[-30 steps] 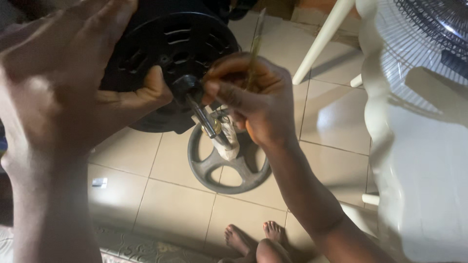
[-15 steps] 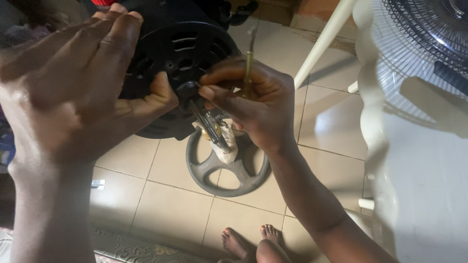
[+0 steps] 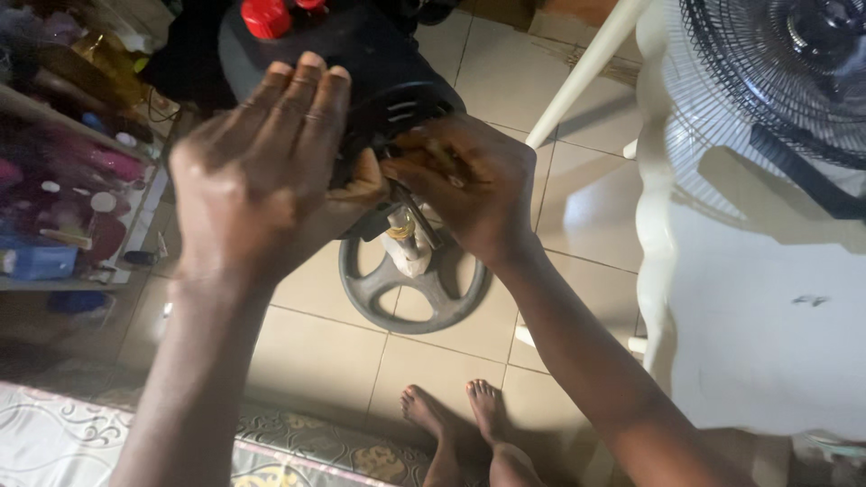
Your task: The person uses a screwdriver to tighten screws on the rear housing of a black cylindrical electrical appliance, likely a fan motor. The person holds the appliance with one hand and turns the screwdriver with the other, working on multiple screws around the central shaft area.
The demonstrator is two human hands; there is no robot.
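A black fan motor housing [image 3: 379,72] with red buttons [image 3: 266,18] on top stands on a pale neck [image 3: 406,248] over a round grey base [image 3: 410,293]. My left hand [image 3: 262,180] lies flat against the housing's left side, with the fingers together and pointing up and the thumb hooked under it. My right hand [image 3: 474,185] is curled tight at the housing's lower right, beside the neck joint. A thin tool is almost wholly hidden inside that fist.
A shelf of bottles and jars [image 3: 63,180] fills the left. A white plastic table [image 3: 767,298] and a fan grille [image 3: 785,72] stand at the right, with a white rod [image 3: 586,68] leaning behind. My bare feet [image 3: 460,424] rest on tiles by a patterned mat [image 3: 298,442].
My view has dropped and shifted, which brings the red buttons into sight. Both hands have closed in on the housing. The tool shaft that stuck up above my right hand no longer shows.
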